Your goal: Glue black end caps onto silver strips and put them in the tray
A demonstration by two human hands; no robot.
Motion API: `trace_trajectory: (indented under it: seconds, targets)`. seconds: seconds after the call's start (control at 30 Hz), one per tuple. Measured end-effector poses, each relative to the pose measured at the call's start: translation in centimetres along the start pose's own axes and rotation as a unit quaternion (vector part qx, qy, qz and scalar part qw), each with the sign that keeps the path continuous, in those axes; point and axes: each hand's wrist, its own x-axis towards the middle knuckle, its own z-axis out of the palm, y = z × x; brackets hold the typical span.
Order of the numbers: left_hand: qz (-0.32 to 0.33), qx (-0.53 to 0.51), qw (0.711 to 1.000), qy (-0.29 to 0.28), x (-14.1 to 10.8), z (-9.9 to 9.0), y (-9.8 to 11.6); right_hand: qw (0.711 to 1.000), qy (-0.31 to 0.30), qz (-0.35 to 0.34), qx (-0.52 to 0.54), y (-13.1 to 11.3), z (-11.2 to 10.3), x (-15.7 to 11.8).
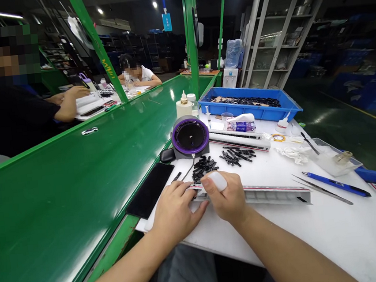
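A long pale strip-shaped part [276,194] with a red-lined edge lies near the front of the white table. My left hand [175,211] rests at its left end, thumb and fingers closed around the edge. Over the same end, my right hand [228,197] is wrapped round a small white object [217,181] with a rounded top; its lower part is hidden by the fingers. Just beyond my hands lies a pile of small black pieces [204,165], with a second pile [237,155] to its right. Behind them stands a round purple-rimmed device [190,135].
A black phone-like slab [151,190] lies left of my hands. Tweezers [325,190] and a blue pen-like tool [336,184] are at the right. A blue bin [248,108] stands behind. Two people sit beyond the green conveyor [80,191].
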Motion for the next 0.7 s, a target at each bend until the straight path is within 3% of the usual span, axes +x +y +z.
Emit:
trace_trajectory:
  seconds: [0.7]
  targets:
    - [0.014,0.005,1.000,0.010,0.17,-0.10,-0.04,1.000,0.006,0.018,0.013,0.14,-0.26,-0.05]
